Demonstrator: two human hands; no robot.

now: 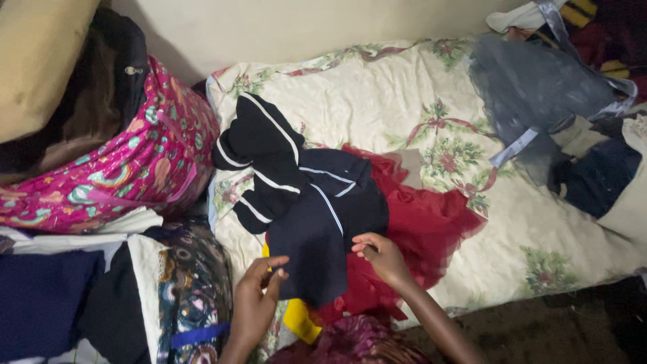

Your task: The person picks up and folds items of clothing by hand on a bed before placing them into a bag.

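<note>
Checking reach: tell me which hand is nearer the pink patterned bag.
Left. The left hand is at the dark garment's lower edge, closer to the pink bag; the right hand lies farther right.

The dark garment with white stripes is matt, soft cloth. At three o'clock from it, the red fabric looks thin and net-like. The floral bedsheet is smooth cotton-like cloth.

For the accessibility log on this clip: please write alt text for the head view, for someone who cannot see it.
Two bare hands, left hand and right hand, hold the lower edge of a dark navy garment with white stripes, which lies over a red tulle garment on a floral bedsheet. A pink patterned bag sits at left, and grey sheer fabric at upper right.
</note>
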